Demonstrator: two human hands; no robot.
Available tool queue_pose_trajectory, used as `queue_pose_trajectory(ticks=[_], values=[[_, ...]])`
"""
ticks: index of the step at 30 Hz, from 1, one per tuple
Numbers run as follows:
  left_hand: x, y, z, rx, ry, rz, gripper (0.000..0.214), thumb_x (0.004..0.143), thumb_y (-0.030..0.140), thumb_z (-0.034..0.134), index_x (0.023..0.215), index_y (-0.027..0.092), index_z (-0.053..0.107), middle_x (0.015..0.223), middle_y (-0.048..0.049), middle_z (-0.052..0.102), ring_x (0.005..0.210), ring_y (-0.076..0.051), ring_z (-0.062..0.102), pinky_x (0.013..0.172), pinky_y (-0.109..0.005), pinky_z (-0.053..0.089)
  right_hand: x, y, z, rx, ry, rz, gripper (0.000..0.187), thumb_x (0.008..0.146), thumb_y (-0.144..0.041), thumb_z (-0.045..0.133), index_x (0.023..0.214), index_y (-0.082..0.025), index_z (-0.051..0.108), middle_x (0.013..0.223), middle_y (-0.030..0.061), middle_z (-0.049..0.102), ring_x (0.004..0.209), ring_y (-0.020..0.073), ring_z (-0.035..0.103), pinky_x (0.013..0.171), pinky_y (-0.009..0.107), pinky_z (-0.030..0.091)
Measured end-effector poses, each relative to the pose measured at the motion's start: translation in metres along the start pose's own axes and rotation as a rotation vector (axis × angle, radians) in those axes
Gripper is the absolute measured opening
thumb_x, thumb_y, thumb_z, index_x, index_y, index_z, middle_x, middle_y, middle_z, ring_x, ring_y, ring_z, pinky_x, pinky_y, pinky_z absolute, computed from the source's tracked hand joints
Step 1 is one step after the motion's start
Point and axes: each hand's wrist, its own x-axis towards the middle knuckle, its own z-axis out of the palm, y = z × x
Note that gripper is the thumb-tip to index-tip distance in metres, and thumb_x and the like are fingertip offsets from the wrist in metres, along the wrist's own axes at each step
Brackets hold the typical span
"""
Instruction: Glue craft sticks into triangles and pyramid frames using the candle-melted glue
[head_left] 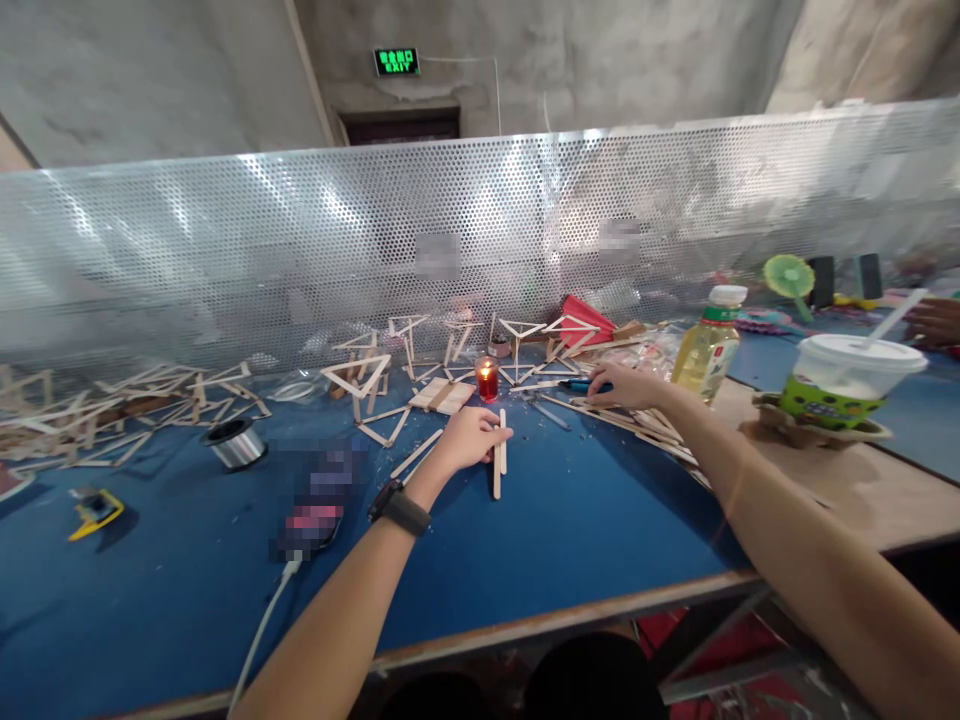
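Observation:
My left hand [469, 437] rests on the blue table [187, 580], fingers curled onto two wooden craft sticks [499, 455] that lie side by side, pointing away from me. My right hand [626, 385] reaches farther out, fingers spread and lying over loose sticks beside a blue pen-like tool [581, 385]. A lit red candle [487, 380] stands between the hands, just beyond the left one. A small slab of joined sticks [442, 396] lies left of the candle. A black watch sits on my left wrist.
Stick triangles and frames [517, 340] crowd the table's far side along a perforated metal screen [300, 240]. A wire spool [232, 443], a yellow tool [94, 510], a cabled phone [315, 505], an oil bottle [709, 350] and a lidded cup with a straw [851, 380] stand around.

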Motion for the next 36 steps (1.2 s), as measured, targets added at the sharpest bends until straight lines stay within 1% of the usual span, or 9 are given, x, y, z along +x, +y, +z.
queue_pose_trajectory(ticks=[4, 8, 11, 13, 16, 21, 26, 30, 36], values=[[0.000, 0.002, -0.001, -0.047, -0.005, -0.016, 0.023, 0.092, 0.024, 0.071, 0.109, 0.009, 0.071, 0.092, -0.0118, 0.077, 0.068, -0.020, 0.072, 0.060, -0.031, 0.059, -0.002, -0.011, -0.003, 0.074, 0.083, -0.044, 0.039, 0.091, -0.053, 0.057, 0.088, -0.020, 0.077, 0.106, 0.0125, 0.073, 0.098, 0.0271, 0.065, 0.089, 0.038, 0.049], [0.000, 0.004, -0.005, -0.153, -0.056, -0.038, 0.014, 0.095, 0.024, 0.067, 0.100, 0.011, 0.072, 0.097, -0.0121, 0.077, 0.071, -0.019, 0.074, 0.066, -0.031, 0.059, -0.004, -0.044, -0.011, 0.256, 0.199, -0.019, 0.038, 0.096, -0.056, 0.050, 0.097, -0.020, 0.063, 0.097, 0.0119, 0.074, 0.088, 0.0242, 0.067, 0.079, 0.035, 0.050], [0.001, 0.003, -0.006, -0.241, -0.085, -0.032, 0.010, 0.093, 0.023, 0.070, 0.093, 0.013, 0.071, 0.094, -0.0104, 0.076, 0.074, -0.019, 0.074, 0.066, -0.029, 0.057, -0.006, -0.085, -0.011, 0.472, 0.060, -0.060, 0.038, 0.100, -0.058, 0.046, 0.100, -0.022, 0.055, 0.085, 0.0069, 0.075, 0.068, 0.0185, 0.066, 0.067, 0.031, 0.049], [0.002, 0.001, -0.007, -0.282, -0.105, -0.028, 0.010, 0.091, 0.023, 0.072, 0.092, 0.013, 0.071, 0.092, -0.0093, 0.076, 0.074, -0.018, 0.074, 0.067, -0.028, 0.057, -0.006, -0.112, -0.006, 0.550, -0.022, -0.045, 0.041, 0.099, -0.063, 0.046, 0.097, -0.022, 0.054, 0.069, 0.0019, 0.070, 0.051, 0.0147, 0.056, 0.056, 0.028, 0.045], [0.003, -0.003, -0.007, -0.327, -0.147, -0.047, 0.013, 0.088, 0.024, 0.077, 0.093, 0.013, 0.073, 0.093, -0.0096, 0.076, 0.072, -0.017, 0.074, 0.072, -0.031, 0.058, -0.004, -0.139, 0.005, 0.616, -0.145, -0.083, 0.046, 0.099, -0.064, 0.044, 0.093, -0.021, 0.058, 0.064, -0.0002, 0.067, 0.047, 0.0128, 0.053, 0.050, 0.025, 0.040], [0.007, -0.011, -0.008, -0.382, -0.225, -0.094, 0.028, 0.075, 0.021, 0.089, 0.093, 0.010, 0.070, 0.089, -0.0117, 0.078, 0.072, -0.019, 0.075, 0.080, -0.036, 0.061, 0.005, -0.146, 0.019, 0.497, -0.040, -0.109, 0.044, 0.098, -0.054, 0.049, 0.078, -0.018, 0.064, 0.068, 0.0017, 0.068, 0.055, 0.0127, 0.055, 0.054, 0.025, 0.039], [0.010, -0.017, -0.019, -0.194, -0.145, -0.068, 0.038, 0.065, 0.025, 0.094, 0.082, 0.013, 0.063, 0.073, -0.0094, 0.076, 0.067, -0.021, 0.074, 0.069, -0.035, 0.062, 0.005, -0.163, 0.027, 0.438, 0.138, -0.092, 0.038, 0.101, -0.045, 0.046, 0.087, -0.019, 0.069, 0.083, 0.0044, 0.073, 0.069, 0.0161, 0.061, 0.064, 0.027, 0.041], [0.005, -0.017, -0.034, 0.008, -0.106, -0.045, 0.032, 0.068, 0.032, 0.092, 0.075, 0.011, 0.068, 0.066, -0.0094, 0.073, 0.069, -0.022, 0.074, 0.066, -0.032, 0.061, 0.003, -0.186, 0.033, 0.372, 0.102, -0.240, 0.029, 0.099, -0.039, 0.050, 0.094, -0.021, 0.074, 0.093, 0.0045, 0.076, 0.079, 0.0177, 0.065, 0.071, 0.027, 0.042], [0.001, -0.012, -0.040, -0.164, -0.179, -0.107, 0.025, 0.067, 0.017, 0.090, 0.084, 0.009, 0.074, 0.072, -0.0082, 0.075, 0.078, -0.022, 0.076, 0.080, -0.034, 0.063, -0.003, -0.182, 0.026, 0.176, -0.011, -0.215, 0.032, 0.096, -0.046, 0.055, 0.080, -0.021, 0.070, 0.068, 0.0011, 0.067, 0.058, 0.0131, 0.051, 0.058, 0.028, 0.031]])
